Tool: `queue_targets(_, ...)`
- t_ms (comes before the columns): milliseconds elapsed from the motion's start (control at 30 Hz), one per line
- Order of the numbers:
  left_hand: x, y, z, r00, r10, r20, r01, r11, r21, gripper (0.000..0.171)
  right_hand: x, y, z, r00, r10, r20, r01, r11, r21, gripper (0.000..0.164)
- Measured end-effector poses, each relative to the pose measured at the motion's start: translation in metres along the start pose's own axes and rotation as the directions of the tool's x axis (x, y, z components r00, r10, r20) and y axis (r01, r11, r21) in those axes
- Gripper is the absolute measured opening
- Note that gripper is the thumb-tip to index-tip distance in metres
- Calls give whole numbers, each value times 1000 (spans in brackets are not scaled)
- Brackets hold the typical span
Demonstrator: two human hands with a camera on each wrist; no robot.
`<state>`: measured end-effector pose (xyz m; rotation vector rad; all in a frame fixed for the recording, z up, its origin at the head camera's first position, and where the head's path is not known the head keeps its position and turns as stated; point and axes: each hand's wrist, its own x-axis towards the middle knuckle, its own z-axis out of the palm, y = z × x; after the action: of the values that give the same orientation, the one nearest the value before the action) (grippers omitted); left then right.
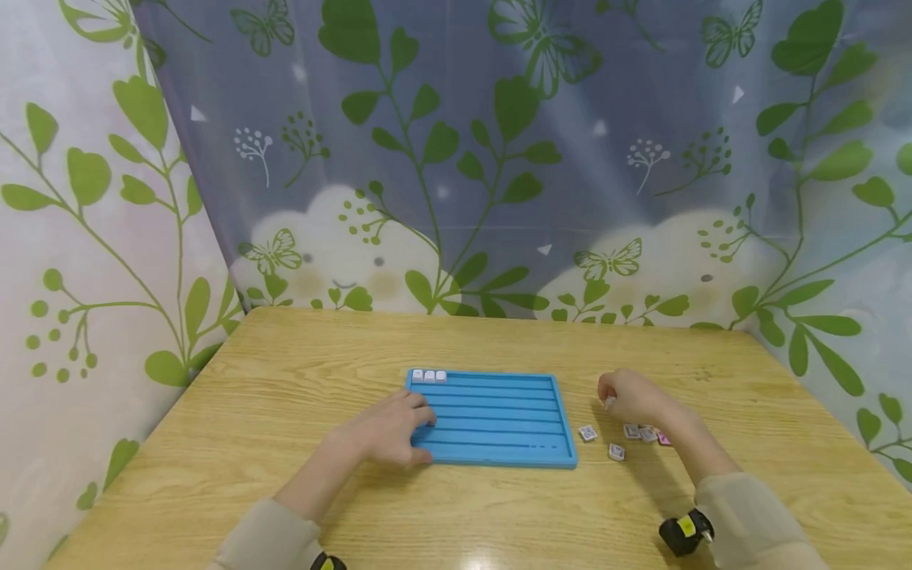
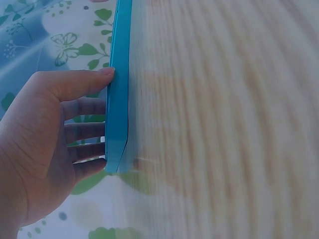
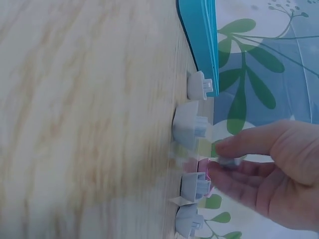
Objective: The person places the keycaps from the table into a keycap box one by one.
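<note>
A shallow blue tray [image 1: 492, 421] with ridged rows lies on the wooden table, and three white keycaps [image 1: 430, 377] sit in its back left corner. My left hand [image 1: 390, 428] rests on the tray's left end. In the left wrist view its thumb [image 2: 87, 82] touches the tray's edge and the other fingers extend over it, fairly straight. Right of the tray, my right hand [image 1: 636, 397] pinches a small pale keycap [image 3: 228, 162] between thumb and fingers, above the table. The held keycap is mostly covered by the fingers.
Several loose keycaps lie right of the tray: one white keycap [image 1: 587, 433] near its edge, another keycap [image 1: 616, 452] closer to me, and a pink keycap [image 1: 664, 438] partly behind my right forearm. A patterned curtain [image 1: 456, 198] hangs behind the table [image 1: 321, 348].
</note>
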<state>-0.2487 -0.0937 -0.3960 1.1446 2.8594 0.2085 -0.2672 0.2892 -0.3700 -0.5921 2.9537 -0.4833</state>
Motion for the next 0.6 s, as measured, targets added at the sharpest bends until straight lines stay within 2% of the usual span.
queue_targets(133, 0, 1, -1, 1000, 2, -1, -2, 1000, 4, 48, 3, -2, 0, 999, -18, -42, 19, 1000, 16, 20)
queue_targets(433, 0, 0, -1, 1000, 1, 2, -1, 1000, 9, 48, 11, -7, 7, 990, -60, -131, 62, 998, 12, 17)
queue_targets(600, 0, 0, -1, 1000, 0, 1, 0, 1000, 6, 49, 14, -9, 9, 984, -93, -152, 94, 996, -1, 18)
